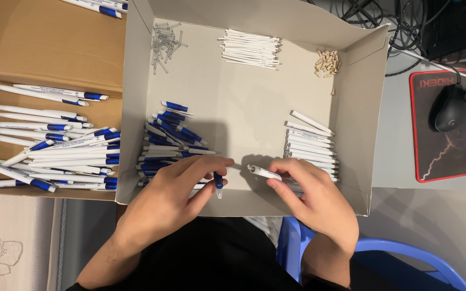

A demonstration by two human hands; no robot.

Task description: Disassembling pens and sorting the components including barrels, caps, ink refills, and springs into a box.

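pens (101,5) cropped at top, springs (165,43) tiny

The shallow open cardboard tray (244,108) is pale grey-white inside. In it lie a heap of dark blue and white plastic pen tops (171,140), a row of plain white plastic pen barrels (309,145), a bundle of thin white ink refills (250,49), a scatter of silvery grey metal springs (165,43) and a small pile of light tan pen tips (327,63). The left hand (171,202) pinches a dark blue pen piece with a clear end (218,183); the right hand (311,196) pinches a white pen barrel (262,172). The brown cardboard box (44,48) carries white pens with blue bands (55,151). The black mouse pad (457,124) has a red border and a pale lightning pattern, under a black computer mouse (449,108). The plastic chair (405,253) is blue.
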